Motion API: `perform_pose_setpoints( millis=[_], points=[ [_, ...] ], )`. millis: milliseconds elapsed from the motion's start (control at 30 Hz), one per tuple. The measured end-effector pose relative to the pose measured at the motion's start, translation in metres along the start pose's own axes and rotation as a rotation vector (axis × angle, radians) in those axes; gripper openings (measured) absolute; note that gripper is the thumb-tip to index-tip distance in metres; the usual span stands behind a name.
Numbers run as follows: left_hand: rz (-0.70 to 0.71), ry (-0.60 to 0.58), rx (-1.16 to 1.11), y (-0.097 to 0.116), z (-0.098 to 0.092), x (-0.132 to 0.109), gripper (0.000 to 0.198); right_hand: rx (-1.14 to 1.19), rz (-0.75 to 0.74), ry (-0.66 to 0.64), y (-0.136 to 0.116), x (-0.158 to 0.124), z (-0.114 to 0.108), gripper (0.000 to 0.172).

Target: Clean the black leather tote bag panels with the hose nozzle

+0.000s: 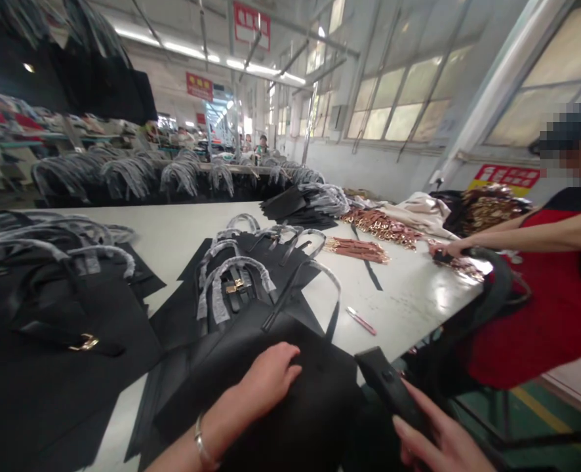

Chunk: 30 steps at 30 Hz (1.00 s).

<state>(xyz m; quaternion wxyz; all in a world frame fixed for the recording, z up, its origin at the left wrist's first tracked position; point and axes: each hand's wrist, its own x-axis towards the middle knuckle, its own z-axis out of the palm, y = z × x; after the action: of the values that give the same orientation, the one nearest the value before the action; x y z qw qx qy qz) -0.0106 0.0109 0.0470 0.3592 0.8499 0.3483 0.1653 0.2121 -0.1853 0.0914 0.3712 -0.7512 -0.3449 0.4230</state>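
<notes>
My left hand (271, 377), with a bracelet at its wrist, rests on a black leather-like bag panel (315, 400), fingers slightly bent and thumb apart. The panel bulges up over a stack of similar black pieces. My right hand (435, 426) is closed around a wide black strap (386, 380) that shows a small dark spot near its end. Just beyond the panel lie plastic-wrapped bag handles (239, 265) with gold buckles (235, 285). A thin black strap end (334, 321) arches over beside them.
Black pieces with a gold buckle (86, 341) cover the white table's left. Red-handled snips (362, 321) lie at centre right. Brown straps (359, 249) and wrapped handles (322, 200) are farther back. A co-worker in a red apron (546, 314) works at the right edge.
</notes>
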Motion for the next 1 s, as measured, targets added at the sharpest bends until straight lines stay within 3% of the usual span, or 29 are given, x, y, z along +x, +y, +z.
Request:
perform_pose_setpoints(
  millis=[100, 267, 467, 533, 700, 867, 1000],
  points=[
    [0.104, -0.037, 0.184, -0.018, 0.023, -0.023, 0.023, -0.008, 0.006, -0.128, -0.002, 0.011, 0.014, 0.081],
    [0.210, 0.020, 0.269, -0.029, 0.033, -0.037, 0.032, 0.025, 0.041, -0.316, -0.007, 0.027, 0.029, 0.058],
    [0.269, 0.061, 0.310, -0.032, 0.036, -0.037, 0.029, 0.042, 0.117, -0.330, -0.020, 0.059, 0.031, 0.047],
    [0.276, 0.066, 0.335, -0.033, 0.036, -0.037, 0.031, 0.012, 0.103, -0.279, -0.026, 0.076, 0.035, 0.046],
    [0.252, 0.063, 0.364, -0.032, 0.037, -0.037, 0.034, 0.007, 0.007, -0.075, -0.033, 0.092, 0.029, 0.050],
    [0.236, 0.075, 0.352, -0.029, 0.038, -0.037, 0.033, 0.022, 0.104, -0.223, -0.019, 0.064, 0.011, 0.060],
    [0.237, 0.121, 0.320, -0.029, 0.040, -0.038, 0.032, 0.056, 0.083, -0.260, -0.003, 0.056, 0.023, 0.073]
  ],
)
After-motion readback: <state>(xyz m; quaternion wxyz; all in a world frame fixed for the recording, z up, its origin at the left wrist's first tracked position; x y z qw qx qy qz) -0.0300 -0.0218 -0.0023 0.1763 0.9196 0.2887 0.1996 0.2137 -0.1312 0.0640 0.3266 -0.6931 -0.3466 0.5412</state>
